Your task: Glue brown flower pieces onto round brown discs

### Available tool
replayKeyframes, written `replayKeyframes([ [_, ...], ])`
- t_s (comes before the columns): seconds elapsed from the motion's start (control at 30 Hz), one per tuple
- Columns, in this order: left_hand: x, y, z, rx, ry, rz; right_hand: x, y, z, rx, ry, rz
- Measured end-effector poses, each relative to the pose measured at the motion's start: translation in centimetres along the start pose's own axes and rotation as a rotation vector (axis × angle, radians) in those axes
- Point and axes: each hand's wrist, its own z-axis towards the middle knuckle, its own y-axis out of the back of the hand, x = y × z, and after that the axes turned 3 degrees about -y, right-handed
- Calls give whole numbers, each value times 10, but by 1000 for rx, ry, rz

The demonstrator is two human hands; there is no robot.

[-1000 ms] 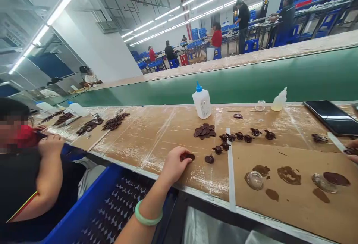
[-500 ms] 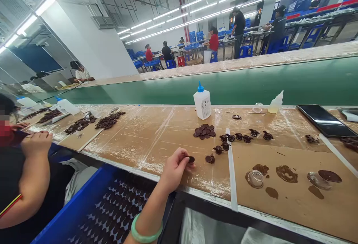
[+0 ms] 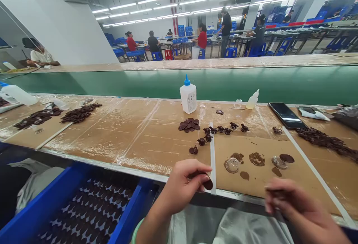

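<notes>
My left hand [image 3: 181,188] is at the near edge of the brown workbench [image 3: 134,135], its fingers pinched on a small dark brown round piece [image 3: 206,183]. My right hand [image 3: 293,208] is low at the right, blurred by motion, its fingers curled near a thin dark stick-like thing that I cannot make out. Beyond my hands lie a pile of dark brown discs [image 3: 189,124] and a row of small dark assembled pieces [image 3: 223,129]. A white glue bottle with a blue cap [image 3: 188,95] stands behind the pile.
Brown glue blots and two small clear dishes [image 3: 232,165] mark the cardboard sheet. A squeeze bottle [image 3: 252,100] and a black phone [image 3: 285,115] lie by the green conveyor belt [image 3: 223,83]. A blue crate [image 3: 84,210] of dark parts sits below left. More dark pieces [image 3: 324,141] lie right. People work at far tables.
The view swung right and the neighbouring person left the picture. My left hand lifted a dark disc off the bench and drew it toward me. My right hand came into view.
</notes>
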Motion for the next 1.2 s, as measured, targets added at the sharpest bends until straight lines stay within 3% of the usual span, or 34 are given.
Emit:
replayKeyframes([
  [0.1, -5, -15, 2, 65, 49, 50, 17, -42, 5, 337, -4, 153],
  [0.2, -12, -22, 6, 208, -8, 247, 23, -60, 9, 488, -104, 245],
  [0.3, -16, -26, 11, 295, -46, 357, 16, -66, 7, 458, -124, 270],
  [0.37, -15, -28, 12, 283, -43, 330, 9, -66, 4, 429, -160, 306],
  [0.57, 2, -33, 2, 165, -86, -154, 11, -63, -6, 402, -363, 537],
  [0.8, 25, -46, -7, 116, -200, -278, 34, -76, -13, 301, -516, 806],
  [1.03, 36, -44, -6, 66, -119, -717, 30, -80, -11, 231, -434, 763],
  [1.2, 45, -36, -8, 41, -109, -756, 10, -50, -2, 133, -362, 579],
])
